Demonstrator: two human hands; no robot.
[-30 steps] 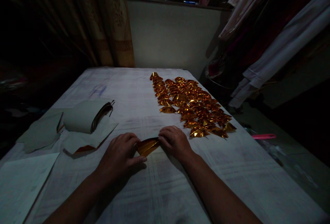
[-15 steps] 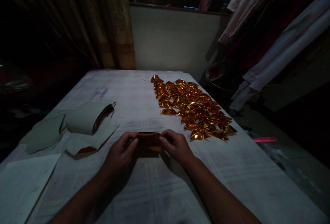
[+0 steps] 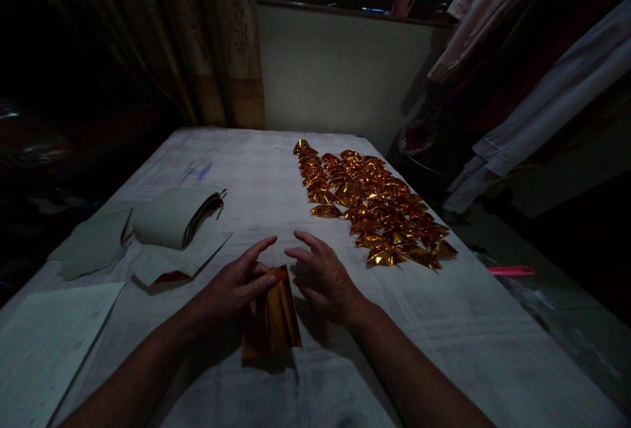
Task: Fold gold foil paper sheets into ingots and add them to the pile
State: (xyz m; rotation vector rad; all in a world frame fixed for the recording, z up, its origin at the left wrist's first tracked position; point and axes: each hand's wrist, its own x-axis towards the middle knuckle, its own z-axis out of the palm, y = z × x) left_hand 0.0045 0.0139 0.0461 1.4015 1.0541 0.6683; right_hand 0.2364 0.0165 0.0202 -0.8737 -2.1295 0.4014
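A creased sheet of gold foil paper [image 3: 273,323] slants down toward me over the table, its upper end under my left thumb. My left hand [image 3: 249,280] pinches that end between thumb and curled fingers, while the index finger stretches forward. Just right of the sheet is my right hand [image 3: 320,273], open, fingers spread and apart from the foil; its thumb is partly hidden. Beyond my right hand lies a group of folded gold foil pieces [image 3: 374,201] in rows.
On the left, a curled stack of paper [image 3: 167,217] rests among loose pale-backed sheets [image 3: 93,244]. A larger white sheet [image 3: 54,342] is nearer. The cloth-covered table [image 3: 236,158] meets a wall at the back. Clothes [image 3: 537,99] hang to the right, above a pink handle [image 3: 513,271].
The foil sheet, earlier held crosswise between both hands, now points lengthwise toward me in my left hand. My right hand has let go and spread its fingers. The view has shifted slightly.
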